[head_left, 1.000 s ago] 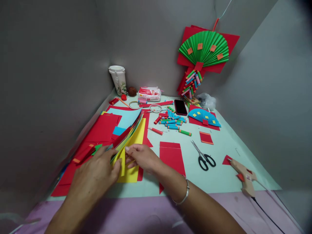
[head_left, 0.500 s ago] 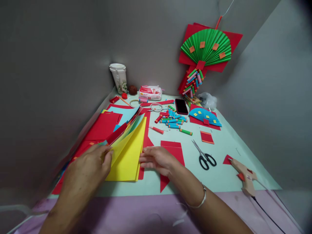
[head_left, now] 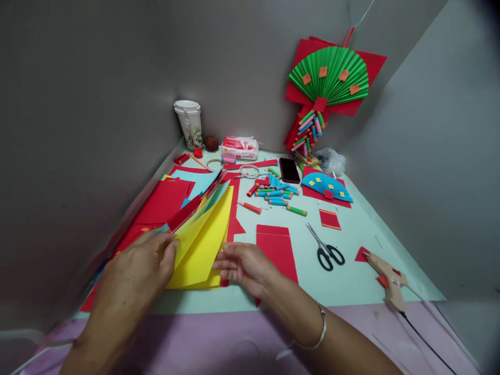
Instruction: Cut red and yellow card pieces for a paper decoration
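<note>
My left hand [head_left: 136, 271] pinches a sheaf of coloured paper by its left edge, thumb on top. Bright yellow paper [head_left: 201, 255] faces me in this sheaf. Behind it stand a green sheet [head_left: 214, 199] and a red sheet [head_left: 185, 213], tilted up off the table. At the right edge of the yellow paper, my right hand [head_left: 246, 265] has its fingertips on a sheet, which bows between the two hands. Under and beside the sheaf lie flat red sheets [head_left: 162, 203]. Just right of my right hand is a red paper piece [head_left: 275, 250].
Scissors [head_left: 324, 248] and a glue gun [head_left: 390, 278] with a cord lie at right. Farther back are several rolled paper tubes [head_left: 277, 195], a phone [head_left: 289, 170], a blue paper fan [head_left: 327, 186], a tissue pack [head_left: 239, 148] and a cup [head_left: 189, 125]. A green fan decoration [head_left: 332, 73] hangs above.
My right hand has moved slightly left and down, onto the yellow paper's edge. The front yellow sheet now bends more and parts from the one beneath. My left hand keeps its hold.
</note>
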Tool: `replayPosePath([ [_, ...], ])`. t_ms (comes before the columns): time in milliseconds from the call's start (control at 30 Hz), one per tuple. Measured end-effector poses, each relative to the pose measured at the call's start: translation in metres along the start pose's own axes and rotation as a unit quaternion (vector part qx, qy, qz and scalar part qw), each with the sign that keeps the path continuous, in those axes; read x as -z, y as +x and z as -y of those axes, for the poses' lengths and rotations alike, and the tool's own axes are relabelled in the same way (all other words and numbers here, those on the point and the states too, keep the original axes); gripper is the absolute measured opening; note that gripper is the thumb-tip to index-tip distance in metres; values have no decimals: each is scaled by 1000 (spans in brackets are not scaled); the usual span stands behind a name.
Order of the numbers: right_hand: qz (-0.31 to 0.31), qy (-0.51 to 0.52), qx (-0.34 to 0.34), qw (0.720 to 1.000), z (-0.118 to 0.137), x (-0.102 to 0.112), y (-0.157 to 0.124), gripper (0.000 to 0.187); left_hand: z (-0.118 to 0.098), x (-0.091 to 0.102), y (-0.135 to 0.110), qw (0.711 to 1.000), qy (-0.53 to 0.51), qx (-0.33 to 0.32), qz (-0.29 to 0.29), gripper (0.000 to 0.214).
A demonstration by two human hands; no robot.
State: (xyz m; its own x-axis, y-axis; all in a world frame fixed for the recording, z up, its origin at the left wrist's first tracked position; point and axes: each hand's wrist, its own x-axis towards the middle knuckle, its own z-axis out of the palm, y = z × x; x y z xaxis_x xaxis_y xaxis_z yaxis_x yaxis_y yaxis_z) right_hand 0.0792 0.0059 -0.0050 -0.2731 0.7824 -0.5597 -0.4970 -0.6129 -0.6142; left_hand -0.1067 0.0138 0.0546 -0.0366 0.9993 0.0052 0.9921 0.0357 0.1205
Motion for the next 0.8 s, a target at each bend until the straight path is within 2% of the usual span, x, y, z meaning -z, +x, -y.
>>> replayPosePath([
  [200,-19,-44,43,998,0,-9,4,9,1,0,0,1000,0,3,-6,36],
  [300,-47,-123,74,989,1,-17,6,12,1,0,1,1000,-2,10,-1,36],
  [400,-77,-214,110,968,-1,-21,11,11,1,0,1,1000,-4,0,-5,37],
  [500,-86,-273,116,951,-4,-18,15,19,2,0,0,1000,-1,-11,-6,38],
  [633,-131,-399,162,893,-6,-7,15,33,0,-1,-1,1000,-8,-11,2,38],
  [700,-144,-444,161,869,-5,-3,12,33,-1,-1,-1,1000,-14,-8,5,37],
  [800,-141,-481,135,855,-3,-1,11,26,-3,-2,-2,1000,-20,-3,16,36],
])
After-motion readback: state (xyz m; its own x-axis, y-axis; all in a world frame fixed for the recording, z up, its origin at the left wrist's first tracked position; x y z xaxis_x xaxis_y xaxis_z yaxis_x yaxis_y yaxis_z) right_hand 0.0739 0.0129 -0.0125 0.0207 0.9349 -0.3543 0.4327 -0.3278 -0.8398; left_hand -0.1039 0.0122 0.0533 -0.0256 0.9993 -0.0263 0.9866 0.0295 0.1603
